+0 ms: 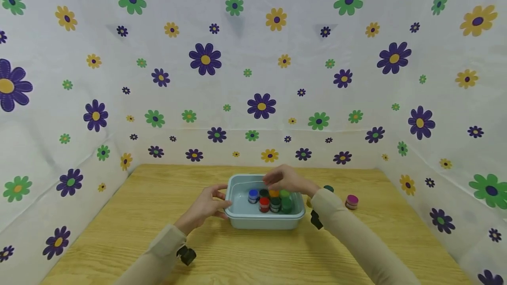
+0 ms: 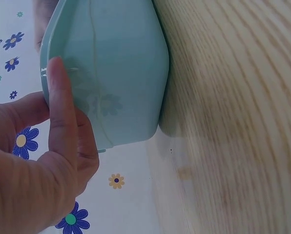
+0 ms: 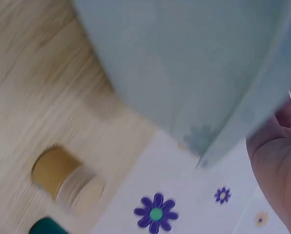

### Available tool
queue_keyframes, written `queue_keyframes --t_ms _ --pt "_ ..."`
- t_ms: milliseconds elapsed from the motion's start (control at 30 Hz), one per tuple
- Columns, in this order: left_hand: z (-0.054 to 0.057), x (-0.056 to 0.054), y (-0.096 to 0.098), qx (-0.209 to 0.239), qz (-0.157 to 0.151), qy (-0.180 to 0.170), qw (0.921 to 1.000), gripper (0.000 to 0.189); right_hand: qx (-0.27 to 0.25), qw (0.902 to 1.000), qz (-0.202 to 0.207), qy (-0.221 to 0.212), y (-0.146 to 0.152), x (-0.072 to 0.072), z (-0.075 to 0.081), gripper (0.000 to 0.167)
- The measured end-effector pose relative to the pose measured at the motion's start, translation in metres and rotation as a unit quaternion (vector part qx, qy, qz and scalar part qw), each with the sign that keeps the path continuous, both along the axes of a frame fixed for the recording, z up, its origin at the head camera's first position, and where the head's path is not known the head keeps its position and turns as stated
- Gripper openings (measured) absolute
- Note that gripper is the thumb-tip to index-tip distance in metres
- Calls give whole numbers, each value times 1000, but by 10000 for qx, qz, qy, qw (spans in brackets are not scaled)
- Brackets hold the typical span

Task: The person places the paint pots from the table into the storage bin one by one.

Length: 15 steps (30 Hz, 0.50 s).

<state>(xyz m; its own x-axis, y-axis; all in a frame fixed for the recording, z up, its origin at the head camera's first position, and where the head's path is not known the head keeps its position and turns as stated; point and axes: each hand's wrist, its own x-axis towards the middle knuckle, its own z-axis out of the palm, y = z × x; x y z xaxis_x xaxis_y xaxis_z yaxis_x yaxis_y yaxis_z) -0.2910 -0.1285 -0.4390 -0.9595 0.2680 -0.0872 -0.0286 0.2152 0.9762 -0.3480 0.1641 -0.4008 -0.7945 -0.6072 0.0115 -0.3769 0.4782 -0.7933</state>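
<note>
A pale blue plastic basin (image 1: 263,223) stands on the table with several small paint jars inside. Among them are a blue jar (image 1: 253,195), a red jar (image 1: 264,205), an orange-lidded jar (image 1: 274,193) and green ones. My left hand (image 1: 207,203) grips the basin's left rim; in the left wrist view its fingers lie along the outer wall. Over the basin's back right part hovers my right hand (image 1: 288,179), fingers loosely bent, with no jar visible between them. In the right wrist view the basin wall hides most of its fingers.
Right of the basin, a magenta-lidded jar (image 1: 351,202) stands on the wooden table (image 1: 158,184). A teal-lidded jar (image 1: 328,188) is partly behind the right sleeve. A yellow jar (image 3: 62,173) lies beside the basin. Flower-printed white sheets (image 1: 237,78) enclose the table.
</note>
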Motion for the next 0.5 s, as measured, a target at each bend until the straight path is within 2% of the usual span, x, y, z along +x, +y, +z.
queue_keyframes --t_ms 167,500 --pt "-1 0 -1 -28 31 1 10000 61 -123 9998 -156 -38 23 0 2 31" --pt "1 1 -1 -48 82 -15 10000 62 -403 9970 -642 175 69 2 0 32"
